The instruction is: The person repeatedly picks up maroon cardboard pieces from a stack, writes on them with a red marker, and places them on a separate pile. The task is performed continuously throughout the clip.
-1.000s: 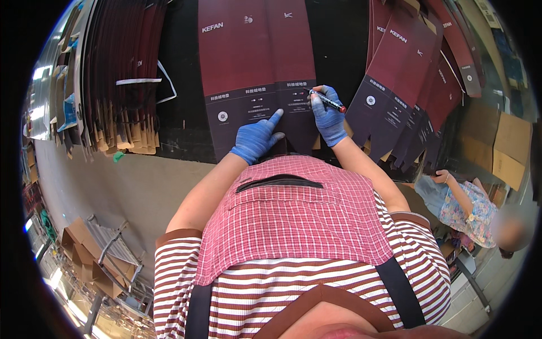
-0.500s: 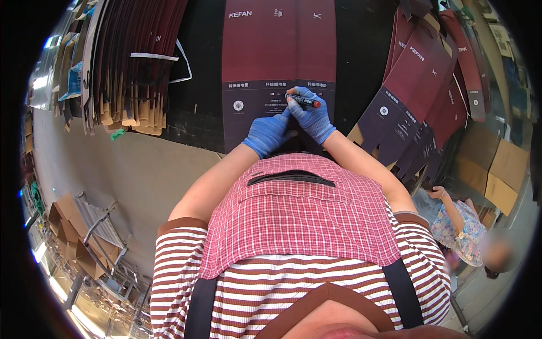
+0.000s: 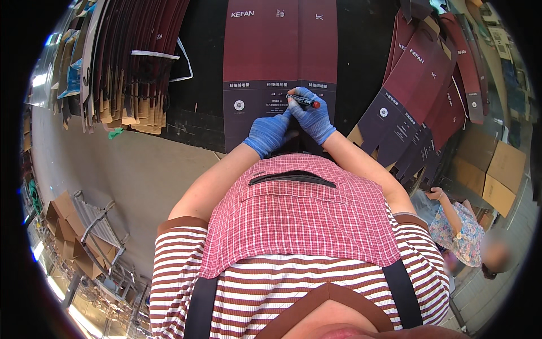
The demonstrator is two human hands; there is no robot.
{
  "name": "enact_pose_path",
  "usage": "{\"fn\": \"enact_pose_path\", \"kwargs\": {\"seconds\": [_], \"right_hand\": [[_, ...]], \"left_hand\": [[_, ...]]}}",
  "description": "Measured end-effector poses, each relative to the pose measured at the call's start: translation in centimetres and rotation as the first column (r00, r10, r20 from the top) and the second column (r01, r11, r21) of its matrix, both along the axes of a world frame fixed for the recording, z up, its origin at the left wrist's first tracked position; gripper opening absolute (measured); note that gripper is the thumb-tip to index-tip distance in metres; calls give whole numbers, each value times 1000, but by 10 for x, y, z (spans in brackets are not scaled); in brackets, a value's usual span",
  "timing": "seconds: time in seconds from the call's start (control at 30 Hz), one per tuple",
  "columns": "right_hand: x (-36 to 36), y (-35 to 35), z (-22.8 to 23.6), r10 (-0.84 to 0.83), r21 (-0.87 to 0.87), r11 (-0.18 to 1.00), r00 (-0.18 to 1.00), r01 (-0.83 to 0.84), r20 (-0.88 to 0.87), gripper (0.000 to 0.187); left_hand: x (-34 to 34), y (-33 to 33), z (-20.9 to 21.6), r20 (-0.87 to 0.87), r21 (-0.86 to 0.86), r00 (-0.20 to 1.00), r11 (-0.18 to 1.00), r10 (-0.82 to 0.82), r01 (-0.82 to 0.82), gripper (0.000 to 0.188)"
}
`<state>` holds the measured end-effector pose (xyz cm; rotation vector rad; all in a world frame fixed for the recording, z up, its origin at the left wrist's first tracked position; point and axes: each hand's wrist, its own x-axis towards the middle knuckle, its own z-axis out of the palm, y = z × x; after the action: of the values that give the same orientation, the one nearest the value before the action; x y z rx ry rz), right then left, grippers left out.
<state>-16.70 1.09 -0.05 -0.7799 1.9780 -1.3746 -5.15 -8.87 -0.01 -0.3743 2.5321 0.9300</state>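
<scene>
A flattened carton (image 3: 261,51), dark red above and dark purple-grey below with white print, lies in front of me. My right hand (image 3: 314,117), in a blue glove, grips a black marker (image 3: 305,101) with a red end. The marker slants over the printed lower part of the carton; its writing tip is hidden by my fingers. Beside it, my left hand (image 3: 266,135), also gloved in blue, rests low on the carton with its thumb against my right hand. The left fingers are curled, and what they hold, if anything, is hidden.
A row of cartons (image 3: 135,73) stands on the black table (image 3: 195,121) at the left. More flattened cartons (image 3: 415,85) fan out at the right. Brown cardboard (image 3: 502,169) and another person (image 3: 457,226) are farther right. At lower left stands a metal cart (image 3: 99,231) with opened boxes.
My hands and the marker stay almost in place. The carton appears shifted very slightly to the right in the picture. The other person has moved slightly.
</scene>
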Motion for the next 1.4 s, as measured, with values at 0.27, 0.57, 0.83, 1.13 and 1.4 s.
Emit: {"fn": "enact_pose_path", "kwargs": {"seconds": [0.27,0.57,0.83,1.13,1.4], "right_hand": [[-11,15,5,-238,-124,963,971,238,11,23],[-35,92,-21,-432,95,896,900,435,-52,30],[-19,69,5,-415,-126,855,811,502,412,36],[0,16,107,-271,-310,925,954,222,-126,30],[39,-19,110,-161,-449,893,945,17,-285,24]], "left_hand": [[4,0,5,-78,-37,997,999,12,-15,62],[45,-80,19,-214,-175,674,651,707,-738,65],[26,-72,26,17,-187,742,731,670,-656,87],[-25,-45,-13,-68,675,807,623,587,-396,55],[57,-128,-4,268,628,412,167,871,-760,30]]}}
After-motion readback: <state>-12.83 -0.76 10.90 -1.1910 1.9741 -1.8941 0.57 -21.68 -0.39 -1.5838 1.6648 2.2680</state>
